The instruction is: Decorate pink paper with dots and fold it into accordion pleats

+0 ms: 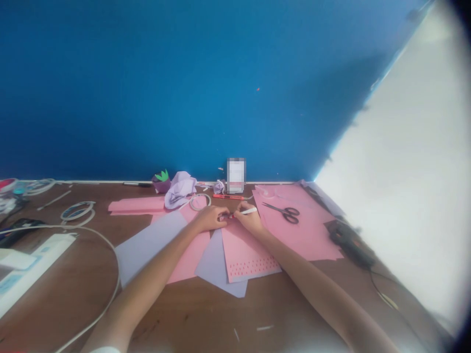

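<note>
My right hand (249, 219) grips a white pen (250, 211) with a bit of red near its lower end. Close by on the left, my left hand (210, 218) has its fingers curled in at the pen's tip; a small dark and reddish thing shows there, too small to name. Under both hands lies a pink paper sheet (245, 245), with rows of small red marks along its near edge. Lilac paper (217, 267) sticks out beneath it. Right of my right hand, black-handled scissors (289, 214) rest on more pink paper (309, 240).
Crumpled lilac paper (180, 189), a tape roll (199, 201) and a red pen (228, 197) lie towards the blue wall. At left are a white power strip (40, 269) and a looping cable (117, 255). A dark device (351, 242) sits at right.
</note>
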Available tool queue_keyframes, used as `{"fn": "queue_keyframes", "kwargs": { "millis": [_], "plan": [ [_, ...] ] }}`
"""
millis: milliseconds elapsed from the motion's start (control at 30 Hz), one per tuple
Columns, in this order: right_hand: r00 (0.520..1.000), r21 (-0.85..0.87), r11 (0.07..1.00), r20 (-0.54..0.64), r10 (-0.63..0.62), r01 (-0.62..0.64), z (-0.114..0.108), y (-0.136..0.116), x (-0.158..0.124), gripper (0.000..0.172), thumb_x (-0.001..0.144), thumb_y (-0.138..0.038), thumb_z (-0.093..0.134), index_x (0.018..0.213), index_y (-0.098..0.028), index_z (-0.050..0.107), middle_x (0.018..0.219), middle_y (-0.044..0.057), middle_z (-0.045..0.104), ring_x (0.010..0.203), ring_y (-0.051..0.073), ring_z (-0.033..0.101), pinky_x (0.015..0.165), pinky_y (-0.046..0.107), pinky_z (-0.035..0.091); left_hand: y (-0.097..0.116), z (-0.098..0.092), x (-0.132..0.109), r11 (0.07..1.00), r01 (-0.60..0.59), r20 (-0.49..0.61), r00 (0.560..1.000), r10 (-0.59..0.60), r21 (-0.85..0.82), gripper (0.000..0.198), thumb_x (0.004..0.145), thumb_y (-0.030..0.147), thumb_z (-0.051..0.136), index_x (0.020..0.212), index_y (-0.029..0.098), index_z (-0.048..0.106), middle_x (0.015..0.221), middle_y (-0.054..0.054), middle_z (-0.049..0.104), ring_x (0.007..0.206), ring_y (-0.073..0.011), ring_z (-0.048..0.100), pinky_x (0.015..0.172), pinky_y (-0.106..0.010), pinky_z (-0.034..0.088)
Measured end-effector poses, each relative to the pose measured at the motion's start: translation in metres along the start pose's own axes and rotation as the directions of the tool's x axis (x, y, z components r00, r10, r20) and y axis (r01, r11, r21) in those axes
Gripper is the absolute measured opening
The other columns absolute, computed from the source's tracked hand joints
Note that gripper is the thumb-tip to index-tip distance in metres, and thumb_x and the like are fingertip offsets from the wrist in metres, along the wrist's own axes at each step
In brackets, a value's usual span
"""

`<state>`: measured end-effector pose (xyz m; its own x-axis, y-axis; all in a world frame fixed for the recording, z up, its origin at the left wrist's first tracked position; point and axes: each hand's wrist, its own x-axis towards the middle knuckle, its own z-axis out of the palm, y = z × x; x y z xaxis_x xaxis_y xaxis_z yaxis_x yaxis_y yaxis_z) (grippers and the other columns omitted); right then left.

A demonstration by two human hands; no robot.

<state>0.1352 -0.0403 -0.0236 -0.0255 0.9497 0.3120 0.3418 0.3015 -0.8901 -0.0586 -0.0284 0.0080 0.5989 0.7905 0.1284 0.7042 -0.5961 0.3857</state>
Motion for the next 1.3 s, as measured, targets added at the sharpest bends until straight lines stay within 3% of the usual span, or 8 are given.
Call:
{"fn": "queue_keyframes", "kwargs": {
  "millis": [233,467,1167,1300],
  "plan": [
    [1.0,0.092,0.996,-0.029,0.007,-0.005,-0.002,0.002,0.002,0.013,0.066,-0.022,0.054,0.057,-0.02,0.045,0.054,-0.005,0.046,0.053,0.011,0.039,0.052,0.023,0.029,-0.001,0.0,0.001,1.0,-0.009,0.005,1.0,0.009,-0.006,0.028,0.075,0.042,0.06,0.098,0.026,0.066,0.07,0.001,0.064,0.064,-0.0148,0.057,0.057,-0.023,0.031],
    [1.0,0.073,0.997,-0.007,0.02,-0.019,-0.01,0.003,0.003,0.012,0.064,-0.022,0.053,0.057,-0.02,0.044,0.053,-0.005,0.044,0.053,0.011,0.039,0.051,0.023,0.028,-0.002,0.002,0.002,1.0,0.003,0.007,1.0,-0.003,0.009,0.03,0.077,0.046,0.059,0.098,0.026,0.066,0.064,0.002,0.06,0.058,-0.0134,0.054,0.057,-0.023,0.032],
    [1.0,0.079,0.997,0.02,0.014,-0.015,-0.009,0.005,0.002,0.013,0.064,-0.023,0.053,0.056,-0.02,0.043,0.054,-0.004,0.047,0.054,0.011,0.041,0.051,0.023,0.03,0.001,0.0,0.002,1.0,0.006,0.024,1.0,-0.005,-0.016,0.033,0.077,0.044,0.059,0.104,0.029,0.07,0.082,-0.001,0.07,0.077,-0.0176,0.063,0.064,-0.023,0.037],
    [1.0,0.061,0.998,-0.02,0.016,-0.015,-0.013,0.008,0.006,0.012,0.064,-0.023,0.052,0.056,-0.02,0.043,0.053,-0.005,0.046,0.053,0.011,0.041,0.052,0.024,0.029,-0.001,0.0,0.002,1.0,-0.005,0.02,1.0,0.006,-0.019,0.034,0.078,0.046,0.059,0.106,0.029,0.07,0.081,-0.001,0.07,0.074,-0.017,0.063,0.062,-0.022,0.037]
  ]
}}
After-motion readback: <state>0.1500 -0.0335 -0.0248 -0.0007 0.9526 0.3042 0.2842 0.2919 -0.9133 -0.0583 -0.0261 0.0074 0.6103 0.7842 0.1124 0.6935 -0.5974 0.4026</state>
